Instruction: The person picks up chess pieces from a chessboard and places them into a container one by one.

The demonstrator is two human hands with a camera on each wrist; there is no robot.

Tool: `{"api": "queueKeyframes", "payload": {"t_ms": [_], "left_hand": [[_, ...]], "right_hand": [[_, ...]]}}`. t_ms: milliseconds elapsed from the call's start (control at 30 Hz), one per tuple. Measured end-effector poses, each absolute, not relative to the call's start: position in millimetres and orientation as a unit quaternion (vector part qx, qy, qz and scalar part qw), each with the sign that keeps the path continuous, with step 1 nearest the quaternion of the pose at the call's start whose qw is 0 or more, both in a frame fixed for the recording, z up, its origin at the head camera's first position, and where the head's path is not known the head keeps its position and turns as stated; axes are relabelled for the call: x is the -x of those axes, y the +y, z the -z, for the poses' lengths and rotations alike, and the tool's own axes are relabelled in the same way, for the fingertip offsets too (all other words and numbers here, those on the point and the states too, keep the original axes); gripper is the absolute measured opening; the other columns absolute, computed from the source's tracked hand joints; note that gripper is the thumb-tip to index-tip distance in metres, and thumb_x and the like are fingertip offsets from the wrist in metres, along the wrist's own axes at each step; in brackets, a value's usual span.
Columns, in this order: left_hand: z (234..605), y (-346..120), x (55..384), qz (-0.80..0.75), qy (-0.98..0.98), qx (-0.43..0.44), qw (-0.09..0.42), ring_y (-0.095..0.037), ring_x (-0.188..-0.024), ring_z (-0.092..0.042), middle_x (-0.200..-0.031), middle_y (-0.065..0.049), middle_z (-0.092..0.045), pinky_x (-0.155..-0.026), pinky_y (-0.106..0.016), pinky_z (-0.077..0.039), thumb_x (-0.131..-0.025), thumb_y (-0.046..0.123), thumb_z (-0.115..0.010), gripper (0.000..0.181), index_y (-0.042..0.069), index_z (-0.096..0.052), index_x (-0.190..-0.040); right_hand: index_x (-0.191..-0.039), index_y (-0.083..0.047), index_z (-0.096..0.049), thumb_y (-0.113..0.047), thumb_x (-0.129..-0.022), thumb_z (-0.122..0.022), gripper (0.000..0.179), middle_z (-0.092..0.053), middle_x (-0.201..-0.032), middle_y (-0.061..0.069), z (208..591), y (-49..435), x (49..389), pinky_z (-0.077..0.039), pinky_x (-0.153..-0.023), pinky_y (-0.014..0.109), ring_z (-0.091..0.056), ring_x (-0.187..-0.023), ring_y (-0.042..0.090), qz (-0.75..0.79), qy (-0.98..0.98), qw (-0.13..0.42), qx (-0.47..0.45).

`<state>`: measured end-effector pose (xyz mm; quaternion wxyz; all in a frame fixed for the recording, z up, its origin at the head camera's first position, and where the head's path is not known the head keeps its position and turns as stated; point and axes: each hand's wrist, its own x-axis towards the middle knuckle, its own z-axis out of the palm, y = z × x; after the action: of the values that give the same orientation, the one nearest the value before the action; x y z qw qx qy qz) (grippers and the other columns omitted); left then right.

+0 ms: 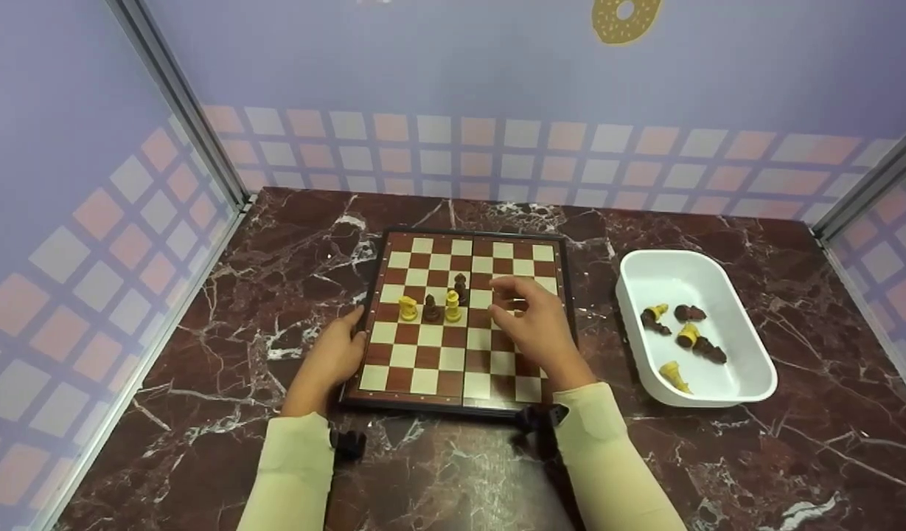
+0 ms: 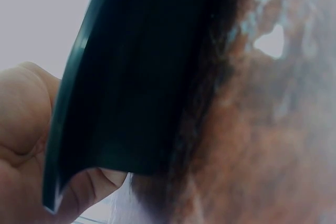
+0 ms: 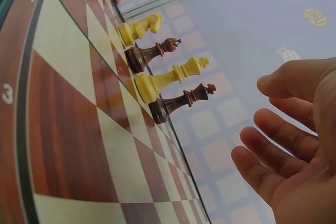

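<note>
A red-and-cream chessboard (image 1: 421, 357) with a dark frame lies on the table. Four pieces would be several: a yellow knight (image 1: 408, 308), a dark bishop (image 1: 431, 310), a yellow king (image 1: 453, 307) and a dark king (image 1: 461, 284) stand upright near its middle. My left hand (image 1: 336, 350) rests against the board's left edge, fingers and thumb touching the frame. In the left wrist view, the dark frame (image 2: 131, 77) covers part of that hand. Over the right half hovers my right hand (image 1: 534, 321), its fingers gently bent, thumb apart, holding nothing.
To the right of the board stands a white tray (image 1: 707, 398) with several yellow and dark chess pieces lying in it. The marble-patterned table (image 1: 276, 236) ends at a tiled wall (image 1: 497, 147) behind and a panel (image 1: 77, 243) on the left.
</note>
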<state>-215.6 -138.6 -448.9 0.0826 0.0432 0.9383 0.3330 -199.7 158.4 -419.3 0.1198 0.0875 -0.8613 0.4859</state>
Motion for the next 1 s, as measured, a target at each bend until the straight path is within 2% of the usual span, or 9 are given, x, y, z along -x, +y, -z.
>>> {"api": "queueKeyframes", "payload": {"t_ms": [267, 500, 700, 1000], "left_hand": [[450, -139, 215, -0.334, 0.938, -0.042, 0.08, -0.038, -0.129, -0.035, -0.14, -0.023, -0.038, -0.107, -0.05, -0.029, -0.094, 0.013, -0.042, 0.05, 0.005, -0.029, -0.142], [450, -140, 214, -0.34, 0.936, -0.04, 0.083, -0.037, -0.13, -0.034, -0.141, -0.022, -0.036, -0.107, -0.051, -0.029, -0.094, 0.013, -0.042, 0.051, 0.006, -0.028, -0.143], [449, -139, 214, -0.34, 0.936, -0.039, 0.086, -0.037, -0.132, -0.032, -0.142, -0.022, -0.035, -0.108, -0.05, -0.028, -0.095, 0.013, -0.041, 0.051, 0.006, -0.027, -0.143], [450, -138, 214, -0.334, 0.939, -0.037, 0.077, -0.038, -0.129, -0.035, -0.14, -0.024, -0.038, -0.107, -0.051, -0.029, -0.094, 0.013, -0.042, 0.05, 0.005, -0.029, -0.142]], "right_hand": [[-0.109, -0.015, -0.063, -0.016, -0.079, -0.068, 0.031, -0.062, -0.106, -0.003, 422, 155, 200, -0.054, -0.081, 0.033, -0.063, -0.095, 0.02, -0.484, -0.861, 0.127, -0.089], [-0.109, -0.015, -0.064, -0.018, -0.079, -0.067, 0.03, -0.063, -0.105, -0.001, 425, 152, 202, -0.053, -0.084, 0.031, -0.062, -0.094, 0.016, -0.481, -0.862, 0.13, -0.097], [-0.111, -0.019, -0.063, -0.019, -0.081, -0.066, 0.03, -0.061, -0.108, -0.006, 426, 150, 201, -0.051, -0.087, 0.028, -0.059, -0.097, 0.01, -0.485, -0.861, 0.121, -0.095], [-0.11, -0.02, -0.063, -0.02, -0.081, -0.065, 0.028, -0.062, -0.105, -0.005, 425, 147, 203, -0.051, -0.086, 0.028, -0.06, -0.096, 0.011, -0.488, -0.857, 0.13, -0.105]]}}
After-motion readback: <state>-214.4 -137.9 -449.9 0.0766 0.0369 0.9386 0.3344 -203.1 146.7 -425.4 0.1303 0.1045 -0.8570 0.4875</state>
